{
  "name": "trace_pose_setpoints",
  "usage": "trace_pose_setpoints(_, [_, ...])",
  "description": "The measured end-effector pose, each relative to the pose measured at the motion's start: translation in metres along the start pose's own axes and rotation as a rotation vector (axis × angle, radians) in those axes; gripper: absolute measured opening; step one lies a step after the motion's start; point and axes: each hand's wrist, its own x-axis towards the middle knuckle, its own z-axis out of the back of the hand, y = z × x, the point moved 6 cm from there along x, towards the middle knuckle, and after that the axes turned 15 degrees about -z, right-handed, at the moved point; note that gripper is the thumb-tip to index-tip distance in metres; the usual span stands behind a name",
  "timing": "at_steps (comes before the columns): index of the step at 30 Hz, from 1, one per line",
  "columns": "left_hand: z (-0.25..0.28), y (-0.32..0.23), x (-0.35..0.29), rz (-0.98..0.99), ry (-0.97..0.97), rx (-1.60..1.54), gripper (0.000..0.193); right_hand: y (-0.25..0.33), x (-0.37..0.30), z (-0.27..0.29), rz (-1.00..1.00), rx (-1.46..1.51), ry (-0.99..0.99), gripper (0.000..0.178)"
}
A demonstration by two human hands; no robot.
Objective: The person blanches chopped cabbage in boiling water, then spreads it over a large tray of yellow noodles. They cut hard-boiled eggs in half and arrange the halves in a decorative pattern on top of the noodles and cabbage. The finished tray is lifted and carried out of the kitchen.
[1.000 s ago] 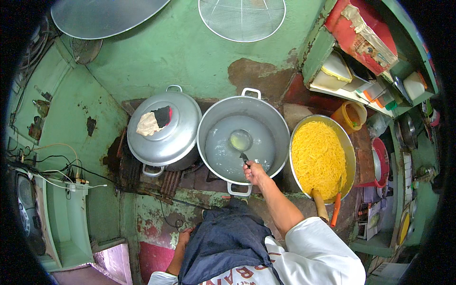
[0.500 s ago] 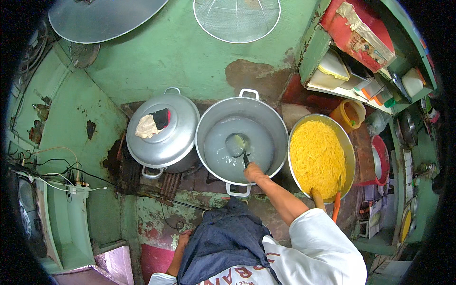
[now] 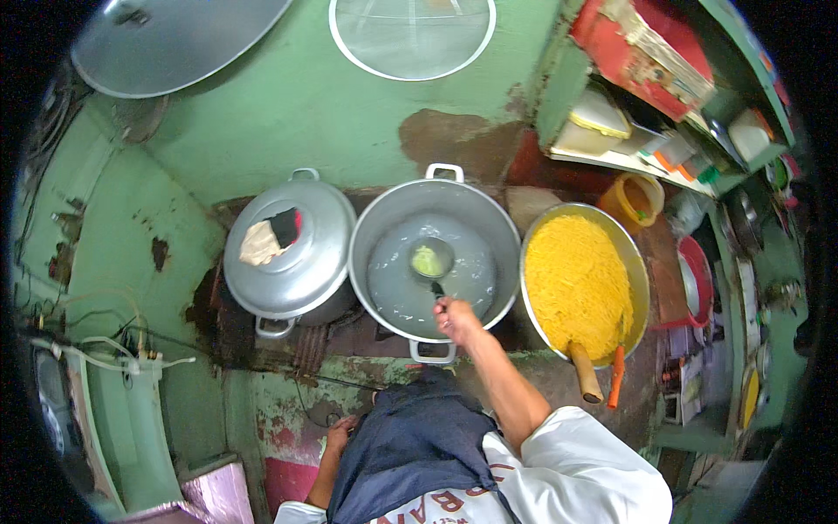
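My right hand (image 3: 457, 321) is closed around the dark handle of a ladle (image 3: 434, 271). The ladle's round bowl holds a pale green lump, and hangs over the cloudy liquid (image 3: 393, 284) in a large open aluminium pot (image 3: 371, 205). Down by my side, next to the dark apron (image 3: 406, 437), is my left hand (image 3: 340, 431); its fingers are partly hidden and too small to read. Right of the pot stands a metal basin (image 3: 645, 297) heaped with yellow noodle-like strands (image 3: 576, 279). A wooden handle (image 3: 585, 374) and an orange handle (image 3: 616, 375) lean out over its near rim.
To the left is a lidded pot (image 3: 292, 210) with cloths (image 3: 262, 243) on its lid. A mesh strainer (image 3: 415, 39) and a big metal lid (image 3: 179, 44) hang on the green wall. Shelves (image 3: 628, 164) with containers, a yellow bucket (image 3: 630, 199) and a red tub (image 3: 696, 284) stand right.
The ladle has risen out of the liquid with the pale green lump now plain in its bowl. My right hand has shifted slightly left. The whole view has moved a little.
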Motion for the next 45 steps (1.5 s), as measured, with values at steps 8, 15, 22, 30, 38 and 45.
trace_pose_setpoints(8, [0.006, 0.049, 0.011, 0.140, -0.024, -0.087, 0.029, 0.001, -0.007, -0.008, 0.031, -0.058, -0.071, 0.014])
trace_pose_setpoints(15, [0.016, 0.075, -0.006, 0.143, -0.035, 0.032, 0.030, 0.002, -0.009, -0.002, 0.027, -0.088, -0.163, 0.016])
trace_pose_setpoints(22, [0.013, 0.041, -0.005, -0.075, -0.144, -0.236, 0.037, 0.001, 0.001, 0.017, 0.005, -0.188, -0.232, 0.015])
trace_pose_setpoints(30, [0.024, -0.003, -0.021, 0.311, -0.317, -0.016, 0.060, -0.002, 0.011, 0.030, -0.042, -0.161, -0.232, 0.015])
trace_pose_setpoints(38, [0.016, 0.048, -0.016, 0.269, -0.083, 0.165, 0.046, -0.005, 0.014, 0.027, -0.006, -0.168, -0.219, 0.015])
trace_pose_setpoints(45, [0.011, 0.060, -0.007, -0.133, 0.071, 0.521, 0.037, 0.000, 0.000, 0.017, -0.069, -0.094, -0.274, 0.015])
